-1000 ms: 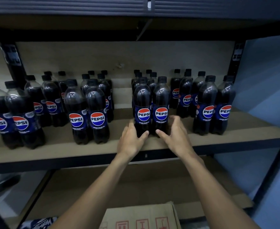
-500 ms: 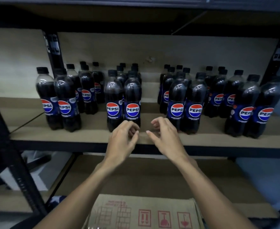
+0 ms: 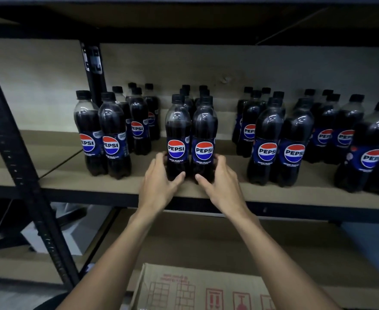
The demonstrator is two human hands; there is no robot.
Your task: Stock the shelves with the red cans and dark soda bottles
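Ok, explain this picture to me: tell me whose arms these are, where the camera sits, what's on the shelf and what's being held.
No machine here: a person works with bare hands, and the one camera is worn on their head, looking forward and down. The left hand grips the base of the left bottle of the middle pair; the right hand grips the right bottle beside it. Both stand upright on the brown shelf, among other dark Pepsi bottles in groups. A cardboard box sits below.
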